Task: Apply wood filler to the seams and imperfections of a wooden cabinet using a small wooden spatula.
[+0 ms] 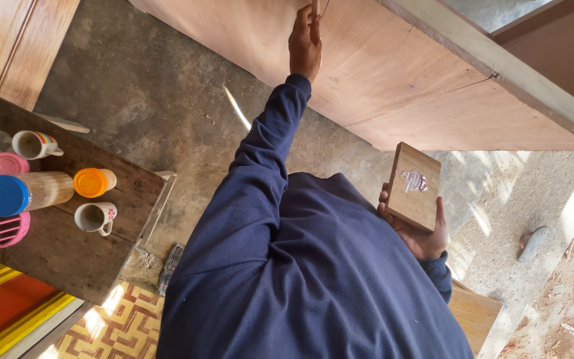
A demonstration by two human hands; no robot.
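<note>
So the biggest thing is the plywood panel point(393, 73) across the far side, lying over a concrete floor point(167, 113). Next, a dark wooden table point(68, 252) on the left carries a blue-lidded flask point(21, 193), an orange-lidded jar point(94, 182) and two mugs point(95, 217). The person's left hand point(305, 41) reaches far out, fingers closed around a thin stick-like thing point(315, 8) against the panel, can't tell what exactly. The right hand point(420, 233) cups a small wooden block point(414, 187) from below on the near right, fingers wrapped at its edges, a whitish smear point(414, 180) on its face.
</note>
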